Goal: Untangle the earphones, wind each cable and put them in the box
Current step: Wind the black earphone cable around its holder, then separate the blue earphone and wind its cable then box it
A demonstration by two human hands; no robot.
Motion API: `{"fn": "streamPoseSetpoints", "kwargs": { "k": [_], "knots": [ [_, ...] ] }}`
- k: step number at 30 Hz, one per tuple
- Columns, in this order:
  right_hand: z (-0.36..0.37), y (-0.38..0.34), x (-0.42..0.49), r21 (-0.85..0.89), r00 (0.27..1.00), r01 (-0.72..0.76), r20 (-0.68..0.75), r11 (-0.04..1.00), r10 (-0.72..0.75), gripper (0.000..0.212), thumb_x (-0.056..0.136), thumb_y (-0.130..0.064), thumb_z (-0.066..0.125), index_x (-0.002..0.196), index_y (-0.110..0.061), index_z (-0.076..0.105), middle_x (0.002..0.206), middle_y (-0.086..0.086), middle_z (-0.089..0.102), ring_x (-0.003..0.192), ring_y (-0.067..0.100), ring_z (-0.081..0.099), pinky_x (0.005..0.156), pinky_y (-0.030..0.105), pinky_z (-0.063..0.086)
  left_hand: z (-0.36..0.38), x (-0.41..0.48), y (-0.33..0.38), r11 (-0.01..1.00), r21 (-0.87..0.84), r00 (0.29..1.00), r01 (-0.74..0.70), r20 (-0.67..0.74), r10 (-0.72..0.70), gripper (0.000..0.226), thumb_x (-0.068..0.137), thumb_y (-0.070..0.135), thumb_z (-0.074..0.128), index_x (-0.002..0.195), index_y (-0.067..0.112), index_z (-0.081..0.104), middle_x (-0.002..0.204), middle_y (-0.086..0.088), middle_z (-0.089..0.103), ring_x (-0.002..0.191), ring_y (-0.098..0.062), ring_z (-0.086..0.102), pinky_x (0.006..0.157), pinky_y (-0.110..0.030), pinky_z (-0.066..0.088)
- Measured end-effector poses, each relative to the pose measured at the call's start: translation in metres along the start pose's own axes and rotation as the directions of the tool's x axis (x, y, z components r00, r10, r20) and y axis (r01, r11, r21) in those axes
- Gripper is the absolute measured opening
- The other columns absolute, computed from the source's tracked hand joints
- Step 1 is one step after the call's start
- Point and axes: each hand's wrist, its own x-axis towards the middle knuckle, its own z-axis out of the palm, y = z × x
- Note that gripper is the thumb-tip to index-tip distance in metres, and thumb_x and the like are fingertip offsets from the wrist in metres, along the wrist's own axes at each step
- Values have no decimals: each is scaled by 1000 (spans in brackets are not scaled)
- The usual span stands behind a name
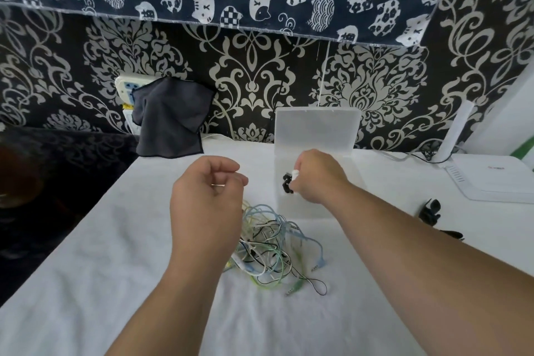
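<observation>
Forearms run off the bottom edge. Between them sits the earphone tangle [268,248] on the white counter [115,240], its left part hidden behind a wrist. Fingers of left grip [208,191] are curled; pinching a thin cable or nothing, can't tell. Meanwhile right grip [318,176] grasps a small black-and-white wound bundle [289,180] over the open box [318,127], base largely hidden. Black item [430,211] far right, unclear.

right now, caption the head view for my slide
Right hand holds a wound black earphone over the open box; tangled cables lie on the table.
</observation>
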Motion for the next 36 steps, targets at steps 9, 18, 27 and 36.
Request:
{"fn": "streamPoseSetpoints", "kwargs": {
  "k": [9, 18, 27, 36],
  "knots": [
    [-18, 0, -14, -44, 926, 133, 361, 990, -108, 41, 100, -27, 51, 137, -11, 55, 140, 7, 55, 128, 29, 51, 102, 36, 42, 2, 8, -7, 999, 40, 1000, 11, -3, -11, 19, 87, 3, 63, 85, 21, 65, 77, -1, 72, 56, -18, 59, 66, -49, 59],
    [-12, -5, -89, 449, 930, 220, 171, 866, -325, 17, 86, -14, 70, 101, -21, 75, 90, -5, 70, 86, 13, 66, 81, 32, 54, 9, 5, -17, 853, 510, 954, -108, 295, -55, 24, 81, 19, 75, 100, 31, 67, 92, 14, 67, 77, -9, 63, 64, -28, 47],
    [-54, 22, -128, 704, 962, 271, -217, 656, -165, 11, 91, -13, 69, 82, -20, 72, 74, -13, 69, 68, -6, 58, 66, 8, 43, 16, 0, -6, 727, 612, 914, -311, 403, 51, 18, 83, 17, 72, 71, 30, 66, 70, 12, 68, 65, -10, 61, 56, -26, 45],
    [-74, 71, -143, 997, 998, 3, -7, 72, 59, 19, 91, 2, 57, 76, -8, 62, 55, 0, 41, 50, 15, 43, 62, 31, 50, 7, 8, -12, 605, 727, 869, -323, 481, -113, 25, 70, 54, 80, 67, 34, 66, 71, 11, 62, 67, -5, 57, 81, -34, 43]
  ]
}}
